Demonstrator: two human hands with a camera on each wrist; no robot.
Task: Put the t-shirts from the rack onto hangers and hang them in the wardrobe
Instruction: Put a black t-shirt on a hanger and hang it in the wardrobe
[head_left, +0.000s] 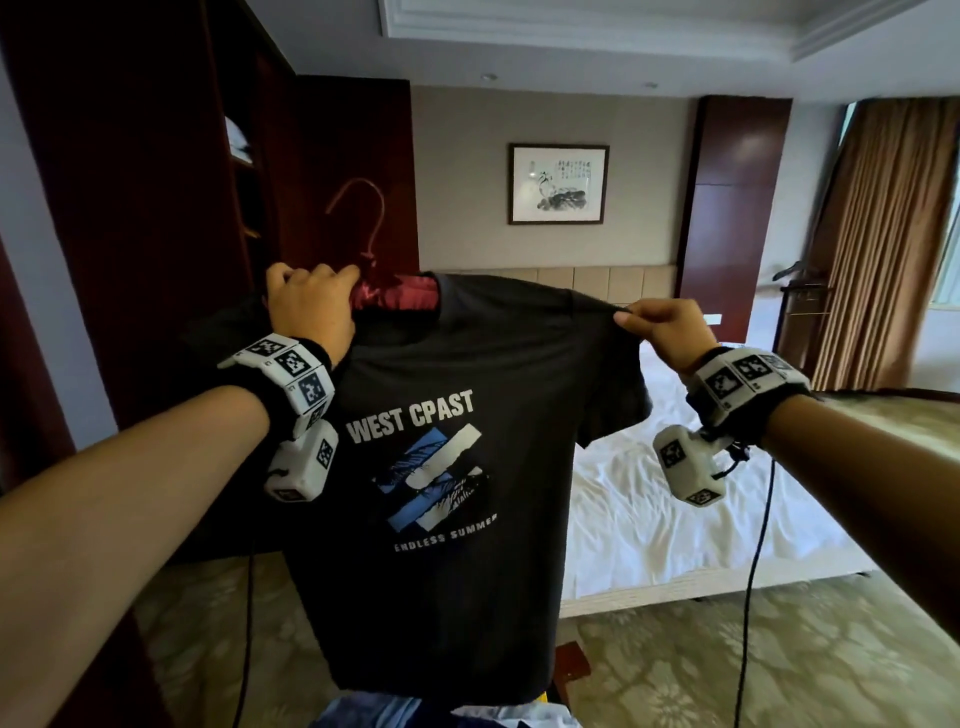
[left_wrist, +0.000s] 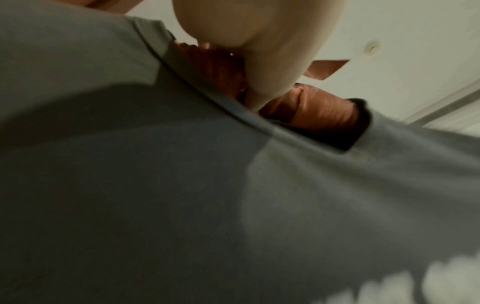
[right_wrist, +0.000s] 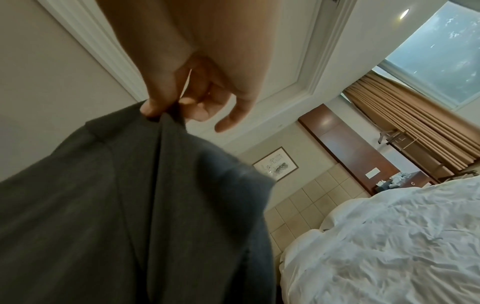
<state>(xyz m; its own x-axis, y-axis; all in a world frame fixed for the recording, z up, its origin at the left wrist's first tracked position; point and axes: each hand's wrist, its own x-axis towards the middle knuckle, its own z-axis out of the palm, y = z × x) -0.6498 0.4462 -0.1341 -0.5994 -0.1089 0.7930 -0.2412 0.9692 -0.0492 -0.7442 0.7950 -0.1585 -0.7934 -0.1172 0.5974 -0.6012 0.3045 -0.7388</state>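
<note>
**Holding a black t-shirt up on its hanger**

Gripping the red padded hanger (head_left: 387, 291) near its neck, our left hand (head_left: 310, 306) curls round it together with the collar of the black t-shirt (head_left: 441, 467), held in the air before us. The hook rises beside the dark wardrobe (head_left: 156, 208), seemingly unattached. Our right hand (head_left: 662, 327) pinches the shirt's shoulder seam between thumb and forefinger, above the white bed (head_left: 649, 493).

Hotel-style bedroom: white-sheeted bed (head_left: 675, 467) at 3 o'clock, framed picture (head_left: 558, 184) at 12, curtains (head_left: 883, 244) at 2.
</note>
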